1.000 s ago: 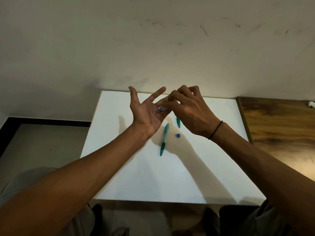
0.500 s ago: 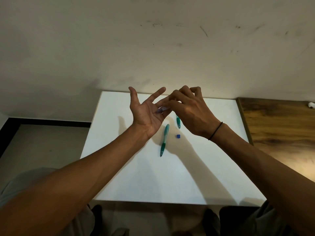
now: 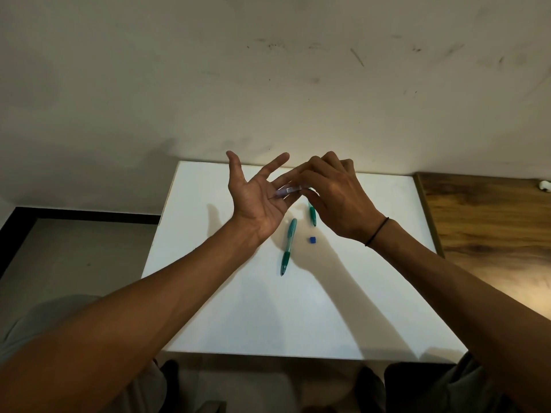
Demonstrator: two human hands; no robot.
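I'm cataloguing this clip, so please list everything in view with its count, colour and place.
table: 1, white, in front of the person, against the wall
green pens: 2, green, one lying mid-table, the second partly hidden under the right hand
cube: 1, blue, on the table just right of the mid-table pen
clear pen: 1, see-through with a purplish tint, held above the table between the hands
wooden top: 1, brown, right of the table
small thing: 1, white, far right on the wooden top; too small to identify
wristband: 1, black, on the right wrist
left hand: 1, palm up, fingers spread
right hand: 1, pinches the clear pen
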